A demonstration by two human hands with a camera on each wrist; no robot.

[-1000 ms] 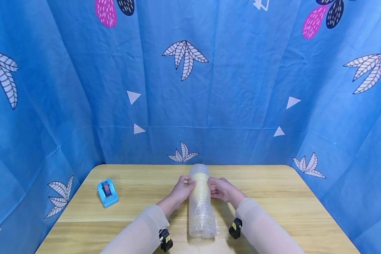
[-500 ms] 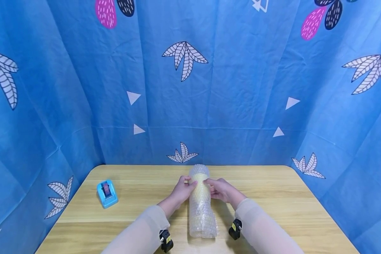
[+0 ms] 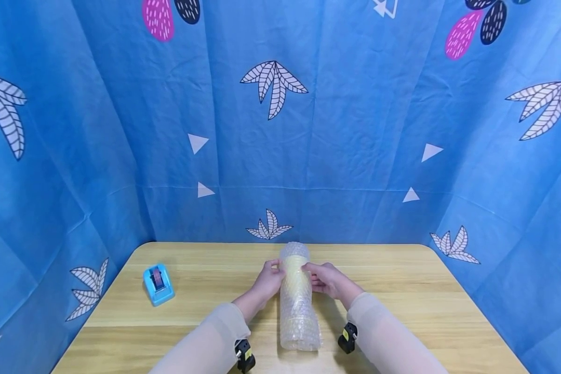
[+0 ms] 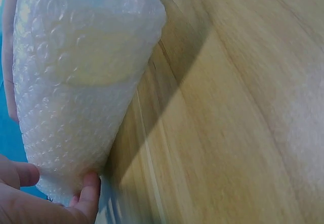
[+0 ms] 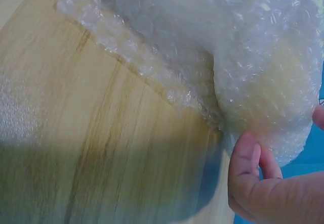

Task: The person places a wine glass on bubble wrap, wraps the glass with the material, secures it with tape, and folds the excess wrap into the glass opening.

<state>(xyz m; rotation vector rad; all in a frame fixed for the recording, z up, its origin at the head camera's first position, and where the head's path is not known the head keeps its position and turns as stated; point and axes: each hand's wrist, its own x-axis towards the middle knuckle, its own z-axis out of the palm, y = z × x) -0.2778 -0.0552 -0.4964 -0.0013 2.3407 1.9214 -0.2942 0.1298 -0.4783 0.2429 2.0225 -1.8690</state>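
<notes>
A long roll of bubble wrap (image 3: 296, 296) lies lengthwise on the table, with something pale yellow showing through it. The left hand (image 3: 267, 280) holds its left side near the far half. In the left wrist view, thumb and fingers (image 4: 91, 196) of that hand sit on either side of the bubble wrap. From the right side the right hand (image 3: 329, 280) grips the same roll, thumb on top and fingers low against the side. A loose flap of the bubble wrap (image 5: 147, 64) lies on the wood in the right wrist view. What is wrapped inside cannot be made out.
A small light-blue tape dispenser (image 3: 159, 284) with a roll of tape stands at the left on the wooden table (image 3: 402, 311). A blue patterned curtain (image 3: 355, 130) surrounds the table at the back and sides.
The right thumb has moved from the roll's side further onto its top. The left thumb has drawn back slightly to the left. The roll stays in about the same place.
</notes>
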